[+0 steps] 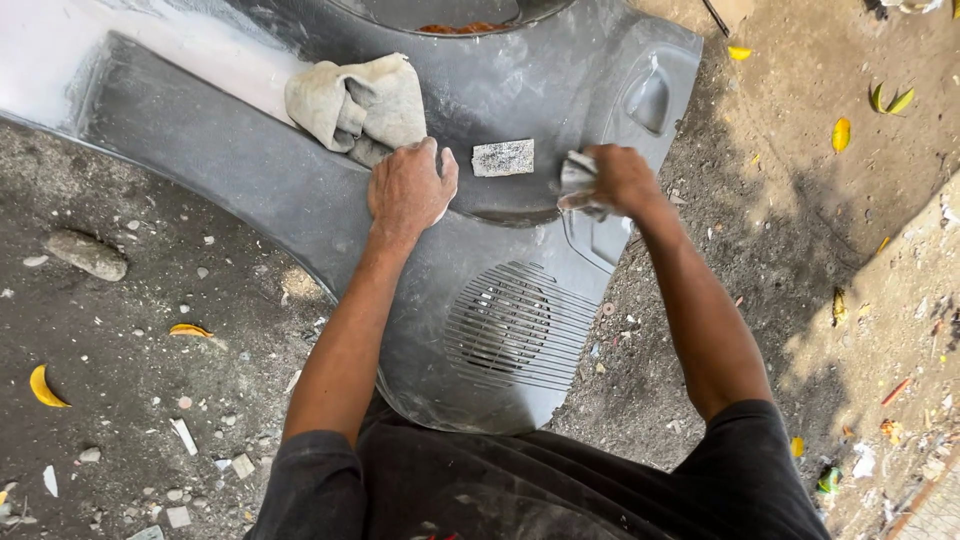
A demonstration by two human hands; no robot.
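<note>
A large grey plastic panel (pixel 300 190) with a round slatted grille (pixel 515 325) lies on the dirt ground. My left hand (pixel 408 190) rests flat on the panel, just below a crumpled grey rag (pixel 360 100). My right hand (pixel 615 180) grips a folded grey sheet, likely sandpaper (pixel 575 178), and presses it on the panel's right side. A small rectangular sanding block (pixel 503 157) lies on the panel between my hands.
The ground around holds stones (pixel 88 255), small debris and yellow leaves (pixel 45 388). A recessed handle pocket (pixel 650 100) sits in the panel's upper right. The panel's far left end (pixel 60 50) looks white.
</note>
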